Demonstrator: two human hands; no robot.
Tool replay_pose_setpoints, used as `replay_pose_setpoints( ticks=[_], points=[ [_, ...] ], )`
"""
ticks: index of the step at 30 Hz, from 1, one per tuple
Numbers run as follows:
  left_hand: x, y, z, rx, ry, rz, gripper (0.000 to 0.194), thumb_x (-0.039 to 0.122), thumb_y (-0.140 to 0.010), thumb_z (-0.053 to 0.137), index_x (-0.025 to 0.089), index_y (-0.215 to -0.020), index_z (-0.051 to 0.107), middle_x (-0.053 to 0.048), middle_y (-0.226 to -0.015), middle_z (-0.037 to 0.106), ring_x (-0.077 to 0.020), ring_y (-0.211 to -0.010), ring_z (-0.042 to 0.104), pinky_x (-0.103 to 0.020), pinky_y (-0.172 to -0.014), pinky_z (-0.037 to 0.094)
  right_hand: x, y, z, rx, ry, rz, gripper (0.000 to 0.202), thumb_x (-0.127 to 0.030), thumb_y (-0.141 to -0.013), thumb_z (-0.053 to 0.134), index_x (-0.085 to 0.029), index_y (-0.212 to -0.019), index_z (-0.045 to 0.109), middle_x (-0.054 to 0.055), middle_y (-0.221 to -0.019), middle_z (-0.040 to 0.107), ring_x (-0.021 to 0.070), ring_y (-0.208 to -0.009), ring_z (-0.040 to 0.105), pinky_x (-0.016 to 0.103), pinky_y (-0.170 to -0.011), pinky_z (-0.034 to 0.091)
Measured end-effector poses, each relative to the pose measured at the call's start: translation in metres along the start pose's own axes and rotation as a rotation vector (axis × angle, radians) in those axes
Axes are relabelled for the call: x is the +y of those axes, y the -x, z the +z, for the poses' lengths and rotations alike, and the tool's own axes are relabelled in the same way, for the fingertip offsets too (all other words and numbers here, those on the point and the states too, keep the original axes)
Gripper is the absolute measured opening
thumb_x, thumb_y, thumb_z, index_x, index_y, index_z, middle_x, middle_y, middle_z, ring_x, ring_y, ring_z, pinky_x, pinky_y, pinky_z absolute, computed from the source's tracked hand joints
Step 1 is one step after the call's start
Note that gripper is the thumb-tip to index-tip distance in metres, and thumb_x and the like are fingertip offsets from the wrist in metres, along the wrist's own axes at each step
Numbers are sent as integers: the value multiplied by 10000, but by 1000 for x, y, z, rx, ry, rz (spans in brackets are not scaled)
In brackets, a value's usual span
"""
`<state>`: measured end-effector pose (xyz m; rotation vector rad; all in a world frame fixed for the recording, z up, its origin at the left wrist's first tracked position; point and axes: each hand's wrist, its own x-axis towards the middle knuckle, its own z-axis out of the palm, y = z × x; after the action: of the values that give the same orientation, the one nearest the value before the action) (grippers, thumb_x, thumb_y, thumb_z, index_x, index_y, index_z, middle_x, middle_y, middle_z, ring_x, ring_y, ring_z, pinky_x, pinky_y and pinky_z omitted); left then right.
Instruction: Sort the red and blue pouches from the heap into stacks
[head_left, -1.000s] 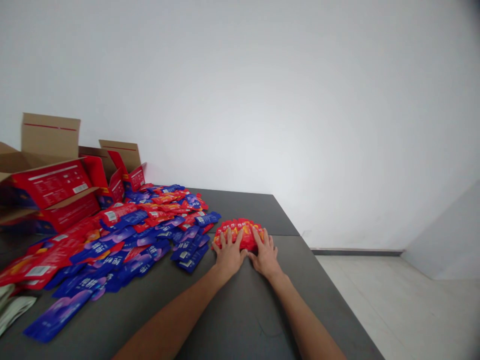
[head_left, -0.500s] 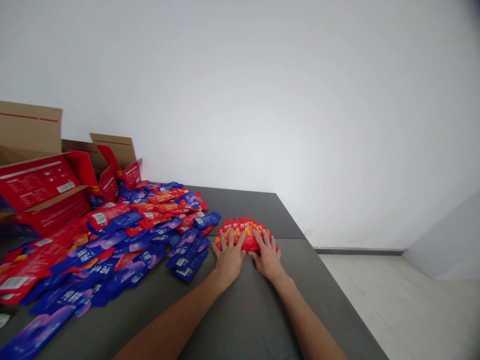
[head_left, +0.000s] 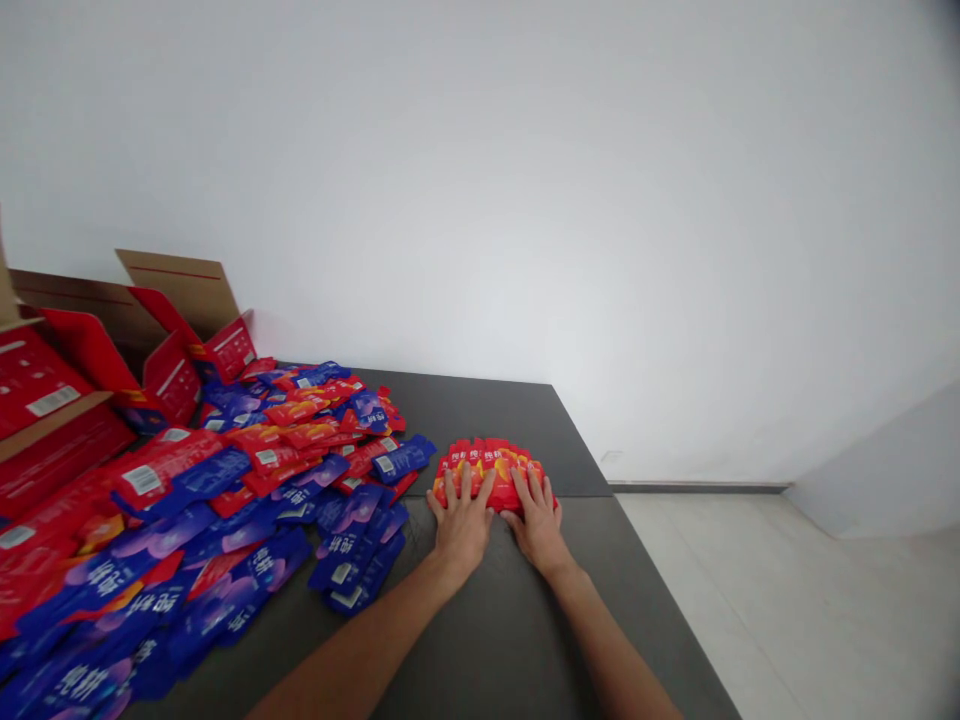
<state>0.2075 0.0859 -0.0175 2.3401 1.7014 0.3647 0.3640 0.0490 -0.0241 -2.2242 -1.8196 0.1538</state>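
Observation:
A fanned row of red sachets (head_left: 493,458) with orange pictures and white lettering lies on the dark grey table, overlapping one another. My left hand (head_left: 463,520) rests on the left and middle part of the row, fingers spread and stretched forward. On the right part lies my right hand (head_left: 538,515), its fingers also extended over the sachets. Both palms are down, and the fingers partly cover the fronts of the sachets. Left of my left hand is a small group of blue sachets (head_left: 360,545).
A large mixed heap of red and blue sachets (head_left: 247,470) spreads over the left of the table (head_left: 480,640). Behind it stand open red cardboard boxes (head_left: 174,375) with raised flaps. A white wall (head_left: 525,200) borders the far edge; pale floor (head_left: 720,580) lies to the right.
The view has shifted slightly, so the boxes and heap sit further left. Both hands stay on the red sachets, which have moved slightly away relative to the table seam.

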Motion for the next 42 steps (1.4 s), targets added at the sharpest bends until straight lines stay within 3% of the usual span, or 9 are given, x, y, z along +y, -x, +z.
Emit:
replay_pose_setpoints(
  ticks=[6, 17, 22, 27, 42],
  points=[
    [16, -24, -12, -65, 29, -32, 745, 479, -877, 523, 453, -1511, 132, -29, -1636, 75, -427, -1464, 32, -740, -1081, 77, 9, -26, -9, -71, 28, 29, 684, -425, -941, 466, -388, -1530, 119, 15, -1628, 74, 317, -1484, 2, 575, -1108, 234],
    [46, -80, -16, -95, 23, -67, 677, 475, -907, 464, 433, -1511, 160, -11, -1633, 97, -400, -1466, 44, -725, -1091, 76, 37, -81, -14, -70, 21, 17, 670, -473, -948, 447, -366, -1533, 139, 31, -1626, 85, 314, -1484, 16, 588, -1110, 222],
    [59, -112, -13, -102, 33, -91, 627, 511, -923, 404, 437, -1506, 186, -5, -1630, 123, -385, -1471, 45, -713, -1101, 67, 53, -111, -16, -100, 20, 39, 657, -474, -950, 437, -377, -1529, 143, 31, -1626, 87, 313, -1485, 13, 601, -1116, 197],
    [71, -142, -7, -117, 27, -99, 567, 434, -959, 343, 465, -1500, 175, 9, -1633, 104, -371, -1473, 66, -713, -1102, 76, 70, -139, -14, -89, 15, 29, 647, -459, -954, 441, -369, -1529, 158, 21, -1628, 59, 306, -1486, -10, 597, -1122, 190],
    [100, -235, 14, -134, 85, -100, 544, 454, -961, 307, 453, -1497, 219, 1, -1630, 118, -385, -1465, 86, -736, -1082, 101, 117, -231, -18, -104, 29, 19, 654, -454, -952, 450, -358, -1531, 161, 37, -1626, 94, 302, -1485, 13, 579, -1126, 182]
  ],
)
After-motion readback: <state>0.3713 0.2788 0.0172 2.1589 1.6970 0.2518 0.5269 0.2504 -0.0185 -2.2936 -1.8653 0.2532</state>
